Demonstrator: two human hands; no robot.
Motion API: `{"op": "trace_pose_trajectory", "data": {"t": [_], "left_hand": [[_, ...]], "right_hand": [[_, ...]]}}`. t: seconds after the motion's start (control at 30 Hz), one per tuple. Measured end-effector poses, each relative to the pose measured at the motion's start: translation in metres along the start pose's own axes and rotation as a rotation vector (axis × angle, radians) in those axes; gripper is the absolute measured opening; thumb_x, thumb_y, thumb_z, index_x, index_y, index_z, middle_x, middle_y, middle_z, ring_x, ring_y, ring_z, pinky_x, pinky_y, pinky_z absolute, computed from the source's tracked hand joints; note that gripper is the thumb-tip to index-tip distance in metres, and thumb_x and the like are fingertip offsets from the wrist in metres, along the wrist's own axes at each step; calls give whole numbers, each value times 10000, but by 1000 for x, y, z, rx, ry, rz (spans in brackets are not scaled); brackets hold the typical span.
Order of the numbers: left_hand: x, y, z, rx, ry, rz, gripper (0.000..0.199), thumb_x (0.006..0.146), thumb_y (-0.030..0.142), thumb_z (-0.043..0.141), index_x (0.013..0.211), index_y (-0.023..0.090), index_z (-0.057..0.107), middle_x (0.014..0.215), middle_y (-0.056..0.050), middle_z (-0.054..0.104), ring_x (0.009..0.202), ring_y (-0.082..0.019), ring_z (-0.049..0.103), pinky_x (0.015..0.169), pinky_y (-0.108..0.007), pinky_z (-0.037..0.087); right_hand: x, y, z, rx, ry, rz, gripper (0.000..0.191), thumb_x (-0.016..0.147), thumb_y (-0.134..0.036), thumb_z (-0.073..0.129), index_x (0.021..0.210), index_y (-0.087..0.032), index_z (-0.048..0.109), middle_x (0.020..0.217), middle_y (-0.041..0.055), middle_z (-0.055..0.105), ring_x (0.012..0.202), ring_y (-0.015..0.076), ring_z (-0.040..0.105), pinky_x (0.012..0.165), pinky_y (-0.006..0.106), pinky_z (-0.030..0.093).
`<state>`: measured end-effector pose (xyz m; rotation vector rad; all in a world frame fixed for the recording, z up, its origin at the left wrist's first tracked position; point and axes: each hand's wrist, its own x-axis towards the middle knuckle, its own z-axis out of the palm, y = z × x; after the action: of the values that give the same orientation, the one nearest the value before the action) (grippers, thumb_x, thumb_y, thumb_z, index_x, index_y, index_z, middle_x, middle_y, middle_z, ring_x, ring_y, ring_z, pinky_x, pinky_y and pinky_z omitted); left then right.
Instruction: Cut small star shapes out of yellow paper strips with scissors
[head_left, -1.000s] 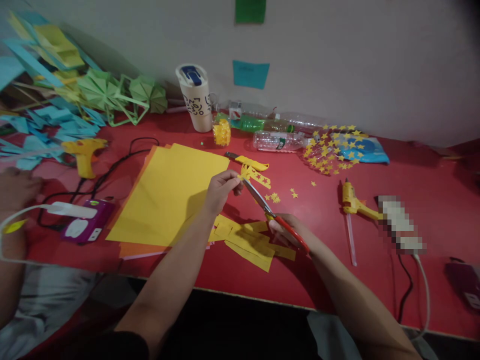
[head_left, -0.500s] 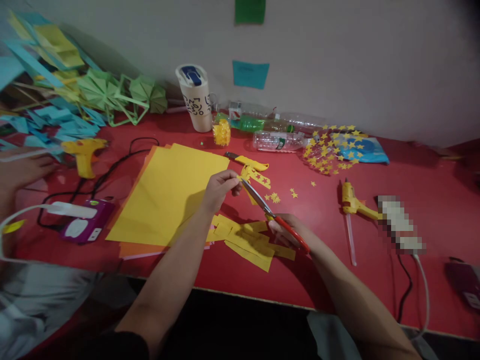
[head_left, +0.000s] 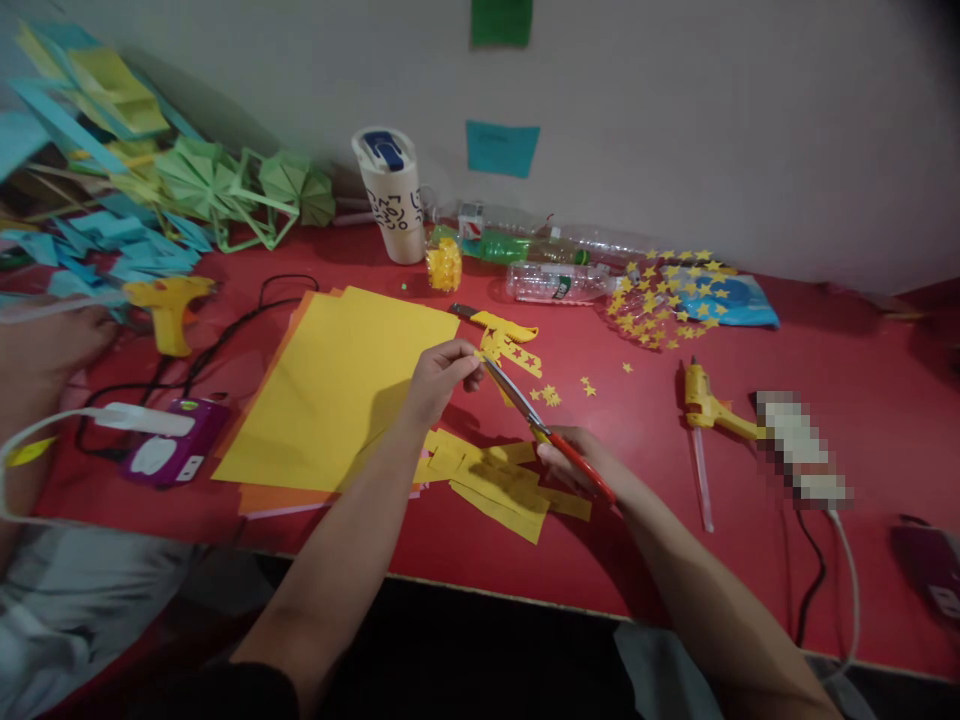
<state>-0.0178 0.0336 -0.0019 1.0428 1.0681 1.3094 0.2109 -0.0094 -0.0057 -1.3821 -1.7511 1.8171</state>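
Observation:
My left hand (head_left: 448, 374) pinches a small yellow paper piece (head_left: 480, 355) at its fingertips. The tips of the red-handled scissors (head_left: 517, 397) reach that piece. My right hand (head_left: 574, 458) is wrapped round the scissors' handles, its fingers partly hidden. Below the hands lie several yellow paper strips (head_left: 499, 490). Just beyond the blades are a strip with star-shaped holes (head_left: 523, 358), a yellow cutter (head_left: 502, 324) and small cut stars (head_left: 551, 396). A stack of yellow sheets (head_left: 322, 390) lies left of my left hand.
Behind stand a white tumbler (head_left: 394, 200) and plastic bottles (head_left: 559, 283), with a star-covered clear object (head_left: 660, 305) beside them. A glue gun (head_left: 701, 400) lies right. Another person's hand (head_left: 60, 335) is left, near a yellow glue gun (head_left: 171, 312), purple box (head_left: 176, 445) and cables.
The red scissor handles have shifted slightly left with my right hand. My left hand keeps its pinch. At the far left, the other person's hand and wrist have moved right.

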Motion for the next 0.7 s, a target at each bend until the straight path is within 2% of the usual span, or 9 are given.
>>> {"op": "trace_pose_trajectory", "data": {"t": [0.33,0.5,0.7], "left_hand": [[-1,1,2,19,6,9,145,636,295,658,567,185,596,503,28,578,456,-75,501,481,-224,436],[-1,0,1,20,-30,2,134,642,286,656,572,187,600,510,26,579,459,-78,505,484,-229,447],[0,-1,-1,29,-34,-14,145,641,287,674,567,185,603,522,16,583,464,-81,511,472,-228,444]], "right_hand": [[-3,2,-1,-12,2,-42,527,795,-708,640,694,-234,434,447,-88,402,399,83,346,448,248,343],[-2,-1,0,-11,8,-17,540,774,-725,637,672,-238,425,429,-88,406,367,78,331,394,234,260],[-2,-5,2,35,14,18,550,740,-718,684,650,-234,439,404,-90,401,341,70,325,368,226,245]]}}
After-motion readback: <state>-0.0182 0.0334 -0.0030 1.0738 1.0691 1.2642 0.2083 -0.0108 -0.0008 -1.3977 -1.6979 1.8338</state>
